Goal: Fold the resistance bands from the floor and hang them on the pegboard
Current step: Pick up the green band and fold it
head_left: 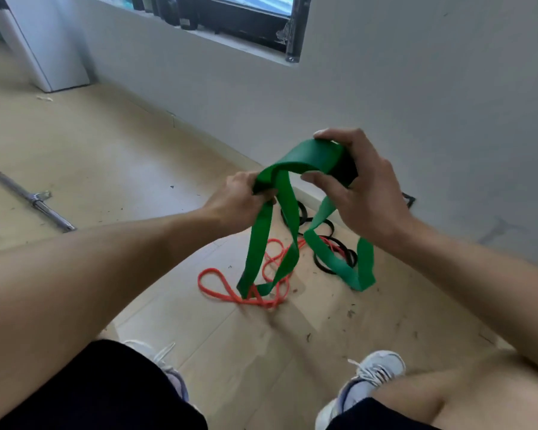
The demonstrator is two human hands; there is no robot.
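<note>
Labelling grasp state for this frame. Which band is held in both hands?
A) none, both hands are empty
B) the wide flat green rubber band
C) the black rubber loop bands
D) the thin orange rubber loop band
B: the left hand and the right hand both grip the wide flat green rubber band, while the thin orange rubber loop band and the black rubber loop bands lie on the floor.

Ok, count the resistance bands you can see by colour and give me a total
Green band, held in the left hand and right hand: 1
Orange band on the floor: 1
Black bands on the floor: tangled, count unclear
Total: at least 3
</note>
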